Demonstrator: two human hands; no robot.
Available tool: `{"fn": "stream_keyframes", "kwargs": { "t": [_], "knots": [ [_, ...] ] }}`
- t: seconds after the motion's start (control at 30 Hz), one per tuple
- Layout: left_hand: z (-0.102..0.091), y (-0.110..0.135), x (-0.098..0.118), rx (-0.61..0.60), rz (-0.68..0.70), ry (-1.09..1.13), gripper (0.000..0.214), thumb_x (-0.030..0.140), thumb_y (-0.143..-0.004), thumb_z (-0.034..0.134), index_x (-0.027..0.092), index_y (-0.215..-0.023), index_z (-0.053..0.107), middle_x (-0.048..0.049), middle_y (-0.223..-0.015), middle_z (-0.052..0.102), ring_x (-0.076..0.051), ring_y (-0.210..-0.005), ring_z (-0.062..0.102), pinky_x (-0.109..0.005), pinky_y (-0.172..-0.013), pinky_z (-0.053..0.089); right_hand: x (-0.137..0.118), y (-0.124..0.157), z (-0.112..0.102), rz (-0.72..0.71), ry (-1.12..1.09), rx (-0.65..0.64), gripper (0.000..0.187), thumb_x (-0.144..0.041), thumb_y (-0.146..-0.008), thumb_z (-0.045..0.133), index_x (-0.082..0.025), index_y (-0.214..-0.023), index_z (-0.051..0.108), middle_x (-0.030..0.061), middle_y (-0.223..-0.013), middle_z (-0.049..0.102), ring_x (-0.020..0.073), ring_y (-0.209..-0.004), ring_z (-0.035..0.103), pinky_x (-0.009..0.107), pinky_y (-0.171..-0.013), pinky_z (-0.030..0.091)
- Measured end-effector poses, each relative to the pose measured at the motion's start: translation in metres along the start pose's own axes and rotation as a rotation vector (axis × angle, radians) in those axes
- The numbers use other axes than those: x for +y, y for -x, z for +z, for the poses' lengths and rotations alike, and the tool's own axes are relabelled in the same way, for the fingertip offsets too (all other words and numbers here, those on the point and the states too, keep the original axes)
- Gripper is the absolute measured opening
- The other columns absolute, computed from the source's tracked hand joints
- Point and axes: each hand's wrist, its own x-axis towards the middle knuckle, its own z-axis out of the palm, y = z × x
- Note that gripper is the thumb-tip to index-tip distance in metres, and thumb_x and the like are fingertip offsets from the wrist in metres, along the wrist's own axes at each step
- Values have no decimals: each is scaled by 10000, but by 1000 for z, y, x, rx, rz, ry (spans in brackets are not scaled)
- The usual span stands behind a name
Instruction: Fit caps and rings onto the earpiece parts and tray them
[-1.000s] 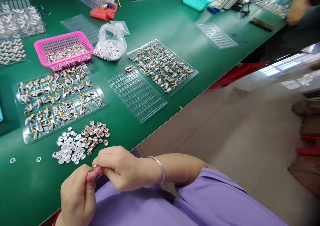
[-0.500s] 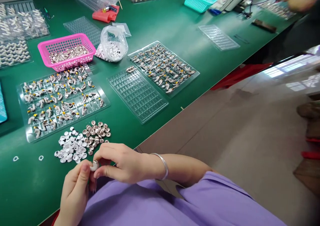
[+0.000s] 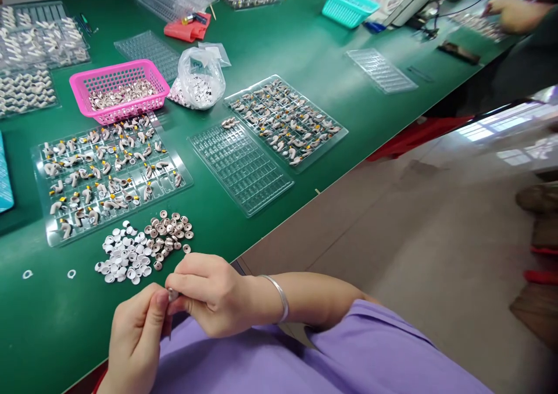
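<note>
My left hand and my right hand meet at the table's front edge, both closed on one small beige curved part. Only a bit of it shows between the fingertips. Just beyond my hands lie a pile of white round caps and, beside it, a pile of brownish discs with centre holes. Behind these is a clear tray filled with curved beige pieces with yellow tabs. A clear tray with small cells lies to its right, holding a few beige parts at its far end.
A pink basket of small discs and a plastic bag of white pieces stand behind the trays. Another filled tray lies right. Farther off are a turquoise basket and another person's hand. Two white rings lie left.
My right fingers have closed further over the curved part, covering more of it. Both hands have shifted slightly right. The trays and piles stay as they were.
</note>
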Motion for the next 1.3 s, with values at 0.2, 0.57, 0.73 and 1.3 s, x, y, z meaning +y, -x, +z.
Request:
{"fn": "stream_keyframes", "kwargs": {
  "t": [0.2, 0.57, 0.73, 1.3],
  "knots": [
    [-1, 0, -11, -31, -211, 242, 537, 553, -928, 526, 181, -543, 557, 12, -454, 541, -94, -429, 485, -196, -454, 381, 6, -2, 1, -45, -63, 58, 225, -202, -986, 479, -134, -797, 581, 61, -713, 608, 153, -677, 534, 263, -647, 481],
    [14, -10, -9, -43, -656, 1000, 539, 628, -720, 745, 160, -515, 571, 37, -369, 457, -79, -355, 419, -194, -382, 360, 17, -10, 7, 351, -586, 111, 307, -442, -873, 692, -140, -915, 661, 10, -748, 624, 114, -665, 574, 249, -674, 510],
    [19, -7, -17, -62, -617, 877, 565, 706, -751, 656, 173, -584, 573, 34, -402, 484, -92, -386, 444, -210, -413, 384, 11, -11, 15, 255, -429, 280, 305, -435, -907, 653, -133, -888, 689, 29, -746, 625, 122, -683, 573, 245, -669, 514],
    [-4, -10, -22, 246, -51, 149, 148, 348, -843, 721, 250, -953, 715, -15, -906, 681, -144, -775, 673, -190, -646, 567, 11, -11, 3, 102, 79, 13, 158, -253, -1016, 455, -157, -937, 551, 79, -833, 666, 188, -766, 602, 306, -720, 518]
  ]
}}
